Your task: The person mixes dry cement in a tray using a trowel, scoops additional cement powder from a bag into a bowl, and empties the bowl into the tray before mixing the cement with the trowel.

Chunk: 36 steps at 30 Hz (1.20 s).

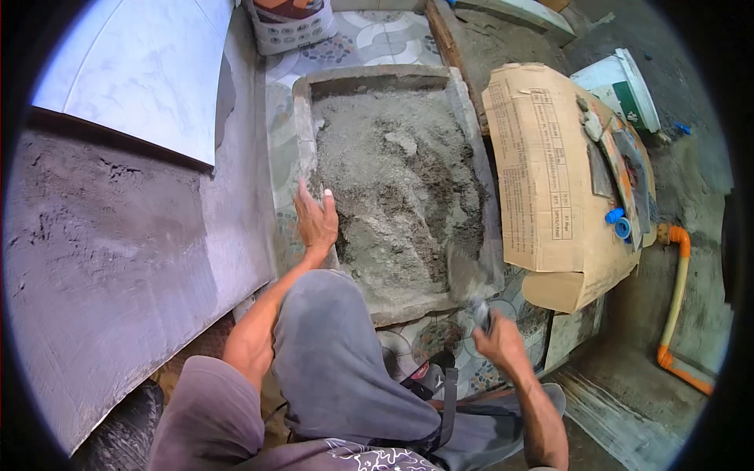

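Loose grey powdery mix sits in the shallow rectangular grey trough on patterned grey-and-white tiles, darker and clumpier toward the right, so I'd dig to the bottom and fold those lumps into the pale stuff rather than just skim. The right hand is wrapped round the blurry grey metal trowel at the near right corner, where a loose wrist should help; the left hand is spread open by the left wall (can't tell if it's touching), handy for bracing, imo.
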Available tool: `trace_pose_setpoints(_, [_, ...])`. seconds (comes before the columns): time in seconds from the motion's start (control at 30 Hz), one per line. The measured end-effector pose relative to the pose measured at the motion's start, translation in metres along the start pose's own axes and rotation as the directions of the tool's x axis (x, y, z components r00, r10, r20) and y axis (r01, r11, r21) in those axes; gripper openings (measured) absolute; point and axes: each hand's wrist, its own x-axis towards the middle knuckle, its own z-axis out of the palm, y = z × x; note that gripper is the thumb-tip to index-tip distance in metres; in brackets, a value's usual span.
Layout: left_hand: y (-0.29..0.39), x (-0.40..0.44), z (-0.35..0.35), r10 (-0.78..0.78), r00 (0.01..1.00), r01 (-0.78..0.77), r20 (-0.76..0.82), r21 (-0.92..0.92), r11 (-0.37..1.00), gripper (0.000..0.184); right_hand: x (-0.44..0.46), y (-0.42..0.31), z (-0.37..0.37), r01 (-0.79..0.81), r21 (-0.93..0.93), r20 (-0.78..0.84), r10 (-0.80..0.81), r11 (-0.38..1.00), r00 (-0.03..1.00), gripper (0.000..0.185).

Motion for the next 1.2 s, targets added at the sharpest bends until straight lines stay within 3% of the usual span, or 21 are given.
trace_pose_setpoints(0.03, [-0.002,0.001,0.002,0.005,1.000,-0.004,-0.016,0.010,1.000,0.074,0.002,0.012,0.021,-0.045,-0.045,0.074,0.048,0.998,0.996,0.049])
trace_pose_setpoints(0.13, [-0.003,0.000,0.008,0.010,1.000,-0.010,-0.024,0.034,0.999,0.074,0.033,-0.017,0.058,-0.035,0.137,0.095,0.022,0.990,0.995,0.047])
trace_pose_setpoints(0.3, [0.001,0.001,0.005,0.042,0.999,-0.040,-0.028,0.056,0.998,0.075,0.120,-0.086,0.098,0.160,0.337,-0.119,-0.127,0.928,0.985,0.045])
trace_pose_setpoints(0.4, [-0.003,-0.001,0.005,0.058,0.998,-0.056,-0.028,0.051,0.997,0.078,0.132,-0.106,0.085,0.057,0.586,0.024,-0.088,0.808,0.996,0.040])
trace_pose_setpoints(0.5, [-0.003,0.000,0.007,0.060,0.998,-0.059,-0.016,0.030,0.998,0.078,0.156,-0.132,0.070,0.075,0.747,0.033,-0.149,0.661,0.988,0.034])
trace_pose_setpoints(0.6, [0.000,0.001,0.004,0.010,1.000,-0.010,-0.007,0.055,0.998,0.078,0.175,-0.156,0.048,0.065,0.801,0.035,-0.154,0.595,0.987,0.028])
trace_pose_setpoints(0.7, [-0.004,0.003,0.007,0.026,0.999,-0.025,-0.027,0.057,0.998,0.078,0.162,-0.170,0.006,0.009,0.779,0.106,-0.145,0.628,0.984,0.029])
trace_pose_setpoints(0.83, [-0.003,0.003,0.007,0.038,0.998,-0.036,-0.040,0.056,0.998,0.077,0.145,-0.150,-0.032,0.099,0.471,0.058,-0.142,0.877,0.988,0.042])
trace_pose_setpoints(0.9, [-0.008,0.001,0.010,0.066,0.996,-0.063,-0.061,0.046,0.997,0.077,0.131,-0.147,-0.062,0.234,0.223,-0.085,-0.220,0.946,0.972,0.044])
trace_pose_setpoints(0.93, [-0.010,0.000,0.011,0.087,0.994,-0.084,-0.070,0.048,0.995,0.077,0.122,-0.154,-0.079,0.280,-0.040,-0.175,-0.283,0.959,0.943,0.043])
trace_pose_setpoints(0.97, [-0.011,0.002,0.013,0.113,0.990,-0.109,-0.083,0.050,0.993,0.077,0.121,-0.160,-0.090,0.240,-0.095,-0.153,-0.252,0.966,0.955,0.037])
trace_pose_setpoints(1.03, [-0.006,0.003,0.010,0.084,0.993,-0.079,-0.080,0.067,0.995,0.076,0.128,-0.166,-0.106,0.269,-0.372,-0.174,-0.351,0.889,0.920,0.030])
trace_pose_setpoints(1.13, [0.001,0.002,0.006,0.041,0.997,-0.035,-0.072,0.084,0.996,0.076,0.165,-0.167,-0.090,0.276,-0.529,-0.241,-0.454,0.803,0.858,0.029])
trace_pose_setpoints(1.2, [0.000,0.001,0.008,0.044,0.996,-0.038,-0.074,0.071,0.997,0.076,0.184,-0.172,-0.042,0.128,-0.707,-0.360,-0.510,0.695,0.781,0.027])
